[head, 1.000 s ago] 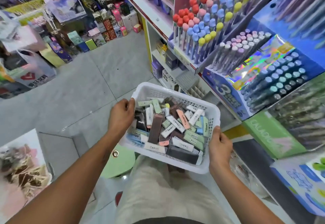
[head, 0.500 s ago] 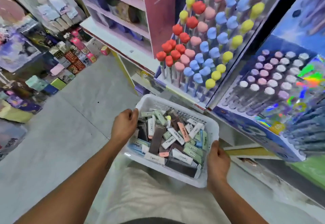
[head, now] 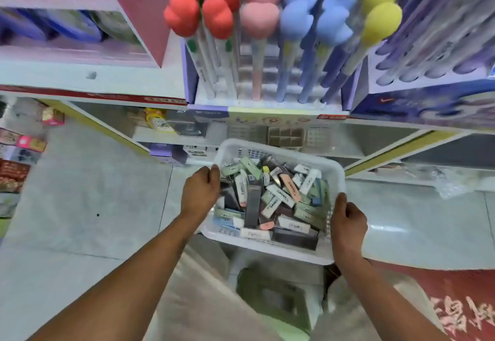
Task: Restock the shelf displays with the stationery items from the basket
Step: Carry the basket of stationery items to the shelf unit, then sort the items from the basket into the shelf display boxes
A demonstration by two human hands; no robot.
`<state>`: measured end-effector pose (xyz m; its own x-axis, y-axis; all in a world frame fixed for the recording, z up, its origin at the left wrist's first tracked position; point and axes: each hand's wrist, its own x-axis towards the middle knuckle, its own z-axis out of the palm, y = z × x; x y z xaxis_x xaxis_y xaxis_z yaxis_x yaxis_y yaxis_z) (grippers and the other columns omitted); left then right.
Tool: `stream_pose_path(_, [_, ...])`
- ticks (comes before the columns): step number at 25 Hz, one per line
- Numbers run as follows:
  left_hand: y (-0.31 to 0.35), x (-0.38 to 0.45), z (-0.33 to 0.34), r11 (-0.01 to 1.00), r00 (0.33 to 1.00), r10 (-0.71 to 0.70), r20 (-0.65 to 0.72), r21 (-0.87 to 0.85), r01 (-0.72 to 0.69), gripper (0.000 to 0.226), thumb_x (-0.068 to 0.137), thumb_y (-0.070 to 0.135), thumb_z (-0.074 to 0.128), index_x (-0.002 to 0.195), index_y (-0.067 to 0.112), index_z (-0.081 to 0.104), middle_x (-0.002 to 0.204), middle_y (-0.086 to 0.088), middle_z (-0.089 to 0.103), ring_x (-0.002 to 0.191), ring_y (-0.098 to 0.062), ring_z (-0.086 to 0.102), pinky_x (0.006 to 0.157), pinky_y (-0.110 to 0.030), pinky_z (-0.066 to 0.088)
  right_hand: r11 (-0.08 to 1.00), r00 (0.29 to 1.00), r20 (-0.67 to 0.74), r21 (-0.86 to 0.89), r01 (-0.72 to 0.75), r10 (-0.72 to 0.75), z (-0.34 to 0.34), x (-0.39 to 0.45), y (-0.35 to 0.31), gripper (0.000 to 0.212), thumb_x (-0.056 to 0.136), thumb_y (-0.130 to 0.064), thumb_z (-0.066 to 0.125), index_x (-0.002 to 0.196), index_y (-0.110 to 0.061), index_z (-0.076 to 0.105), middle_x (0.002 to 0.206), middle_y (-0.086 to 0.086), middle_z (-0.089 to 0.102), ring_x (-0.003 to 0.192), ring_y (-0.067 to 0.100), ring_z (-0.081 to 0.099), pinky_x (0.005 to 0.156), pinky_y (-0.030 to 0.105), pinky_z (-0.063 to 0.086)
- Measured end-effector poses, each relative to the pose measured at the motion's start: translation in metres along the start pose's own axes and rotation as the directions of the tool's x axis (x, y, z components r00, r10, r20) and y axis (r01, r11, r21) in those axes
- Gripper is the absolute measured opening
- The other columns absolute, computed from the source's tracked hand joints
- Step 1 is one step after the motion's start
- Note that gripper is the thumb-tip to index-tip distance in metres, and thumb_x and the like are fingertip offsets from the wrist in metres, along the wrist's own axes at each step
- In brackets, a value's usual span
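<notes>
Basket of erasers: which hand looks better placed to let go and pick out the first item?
Probably the left hand: it grips the white basket with fingers already beside the erasers. The right hand holds the near corner and likely bears more weight.

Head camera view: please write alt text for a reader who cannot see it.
A person's left hand and right hand grip opposite sides of a white plastic basket full of wrapped erasers, held before a shop shelf. Above stands a pen display with red, pink, blue and yellow toppers.
</notes>
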<state>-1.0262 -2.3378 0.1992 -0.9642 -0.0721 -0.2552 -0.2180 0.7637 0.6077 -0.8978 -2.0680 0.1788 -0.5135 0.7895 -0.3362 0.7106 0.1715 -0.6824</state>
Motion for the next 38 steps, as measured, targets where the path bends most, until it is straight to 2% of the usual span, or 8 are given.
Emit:
stream_pose_path(9, [-0.097, 0.035, 0.187, 1.0, 0.999, -0.025, -0.028, -0.003, 0.025, 0.055, 0.103, 0.037, 0.038, 0.054, 0.013, 0.045, 0.058, -0.008, 0.055, 0.056, -0.025, 0.051, 0.051, -0.029, 0.03, 0.994, 1.0, -0.017, -0.105, -0.026, 0.025, 0.098, 0.096, 0.15, 0.06, 0.102, -0.054, 0.034, 0.071, -0.01, 0.061, 0.072, 0.012, 0.063, 0.068, 0.03, 0.06, 0.067, 0.04, 0.052])
stream_pose_path(13, [-0.142, 0.045, 0.243, 0.984, 0.978, -0.177, -0.114, 0.017, 0.18, 0.055, 0.103, 0.044, 0.033, 0.072, 0.006, 0.058, 0.077, -0.014, 0.062, 0.068, -0.028, 0.053, 0.063, -0.031, 0.037, 0.976, 1.0, -0.009, -0.219, -0.003, 0.001, 0.144, 0.118, 0.18, 0.059, 0.101, -0.053, 0.034, 0.085, -0.006, 0.066, 0.086, 0.016, 0.066, 0.081, 0.036, 0.061, 0.075, 0.039, 0.048])
stream_pose_path(19, [-0.192, 0.011, 0.266, 0.975, 0.967, -0.223, -0.125, -0.024, 0.222, 0.051, 0.103, 0.045, 0.031, 0.076, 0.009, 0.057, 0.096, -0.023, 0.069, 0.082, -0.035, 0.061, 0.07, -0.032, 0.038, 0.984, 0.993, 0.002, -0.135, 0.119, -0.119, 0.151, 0.106, 0.21, 0.054, 0.099, -0.049, 0.04, 0.075, -0.005, 0.059, 0.088, 0.022, 0.066, 0.086, 0.038, 0.061, 0.072, 0.035, 0.04])
stream_pose_path(22, [-0.186, 0.005, 0.252, 0.982, 0.982, -0.188, -0.034, -0.041, 0.186, 0.048, 0.104, 0.039, 0.034, 0.087, 0.003, 0.062, 0.106, -0.026, 0.068, 0.089, -0.034, 0.061, 0.074, -0.032, 0.04, 0.989, 0.994, 0.004, -0.106, 0.105, -0.105, 0.148, 0.1, 0.22, 0.056, 0.1, -0.048, 0.039, 0.091, -0.001, 0.067, 0.1, 0.023, 0.068, 0.091, 0.038, 0.061, 0.076, 0.036, 0.042])
stream_pose_path(26, [-0.16, 0.009, 0.233, 0.986, 0.971, -0.126, 0.204, 0.137, 0.099, 0.022, 0.091, 0.013, 0.054, 0.105, -0.002, 0.062, 0.114, -0.023, 0.065, 0.097, -0.034, 0.064, 0.071, -0.032, 0.048, 0.988, 0.992, 0.096, -0.128, 0.089, -0.076, 0.143, 0.103, 0.226, 0.055, 0.101, -0.046, 0.038, 0.111, 0.001, 0.065, 0.116, 0.025, 0.065, 0.105, 0.041, 0.061, 0.086, 0.039, 0.046])
stream_pose_path(30, [-0.152, 0.025, 0.256, 0.969, 0.927, -0.13, 0.353, 0.242, 0.044, 0.032, 0.094, 0.008, 0.052, 0.122, -0.005, 0.061, 0.123, -0.022, 0.063, 0.112, -0.035, 0.062, 0.092, -0.04, 0.054, 0.987, 0.989, 0.151, -0.158, 0.018, 0.006, 0.16, 0.128, 0.247, 0.048, 0.101, -0.042, 0.039, 0.11, -0.001, 0.062, 0.113, 0.022, 0.065, 0.096, 0.038, 0.061, 0.082, 0.039, 0.049])
stream_pose_path(35, [-0.195, 0.043, 0.319, 0.95, 0.865, -0.307, 0.397, 0.185, 0.252, 0.028, 0.091, 0.011, 0.059, 0.115, -0.003, 0.062, 0.109, -0.021, 0.066, 0.1, -0.034, 0.065, 0.082, -0.038, 0.054, 0.958, 0.961, 0.249, -0.284, -0.044, 0.118, 0.202, 0.158, 0.289, 0.041, 0.1, -0.032, 0.038, 0.108, 0.001, 0.062, 0.111, 0.021, 0.064, 0.097, 0.037, 0.06, 0.081, 0.036, 0.047])
stream_pose_path(38, [-0.219, 0.047, 0.345, 0.94, 0.843, -0.34, 0.417, 0.16, 0.3, 0.026, 0.09, 0.017, 0.06, 0.111, 0.001, 0.063, 0.101, -0.016, 0.066, 0.091, -0.03, 0.064, 0.072, -0.034, 0.053, 0.924, 0.943, 0.283, -0.377, -0.059, 0.176, 0.221, 0.168, 0.314, 0.024, 0.096, -0.021, 0.047, 0.097, -0.002, 0.061, 0.095, 0.015, 0.064, 0.076, 0.029, 0.062, 0.063, 0.029, 0.048])
